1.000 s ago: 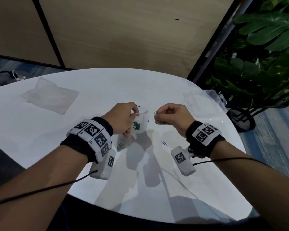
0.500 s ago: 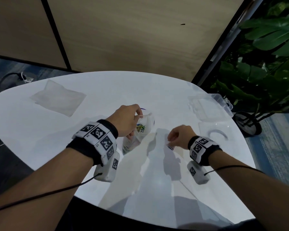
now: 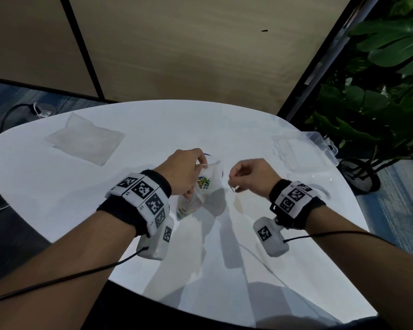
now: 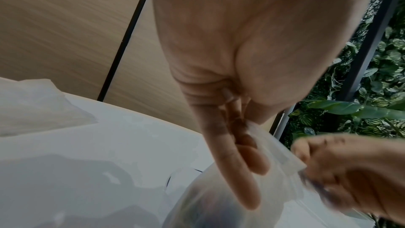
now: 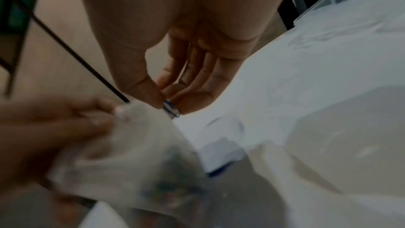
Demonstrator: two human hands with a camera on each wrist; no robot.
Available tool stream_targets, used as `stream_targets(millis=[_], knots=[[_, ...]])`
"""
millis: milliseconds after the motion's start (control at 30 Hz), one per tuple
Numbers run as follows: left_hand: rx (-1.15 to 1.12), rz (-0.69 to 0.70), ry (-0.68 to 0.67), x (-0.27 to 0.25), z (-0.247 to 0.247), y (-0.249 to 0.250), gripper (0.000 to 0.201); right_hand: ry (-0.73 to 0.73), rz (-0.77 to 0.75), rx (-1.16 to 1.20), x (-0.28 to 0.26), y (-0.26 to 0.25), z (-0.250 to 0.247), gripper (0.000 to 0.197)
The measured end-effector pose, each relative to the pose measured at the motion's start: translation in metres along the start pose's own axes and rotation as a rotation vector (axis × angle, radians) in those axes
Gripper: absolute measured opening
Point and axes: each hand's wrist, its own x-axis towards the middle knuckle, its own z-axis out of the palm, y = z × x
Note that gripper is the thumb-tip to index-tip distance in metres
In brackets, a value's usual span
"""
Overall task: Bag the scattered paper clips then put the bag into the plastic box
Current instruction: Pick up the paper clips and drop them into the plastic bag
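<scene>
in the left-held bag (image 3: 209, 184), coloured paper clips (image 3: 203, 182) pile.

Bag (image 5: 131, 153) blurred; plastic box (image 5: 350, 3) cut off.

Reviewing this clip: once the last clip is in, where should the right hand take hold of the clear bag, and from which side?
Probably the free lip of the bag, opposite the edge that the left hand pinches, coming from the right. The mouth faces up and gapes there, and the clips sag at the bottom. The right hand still pinches a paper clip beside it.
</scene>
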Motion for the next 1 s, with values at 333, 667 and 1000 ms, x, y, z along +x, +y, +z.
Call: stream_targets(millis=[333,667,1000], knots=[[0.053,0.039,-0.001,-0.003,-0.005,-0.002,0.017,0.073,-0.243,0.054,-0.004,-0.028,0.024,0.020],[0.180,0.139,0.108,-0.006,-0.036,-0.023,0.019,-0.064,-0.131,0.240,0.000,-0.022,0.039,0.017],[0.115,0.272,0.135,-0.012,-0.043,-0.021,0.016,-0.094,-0.030,0.419,-0.010,-0.046,0.074,0.005]])
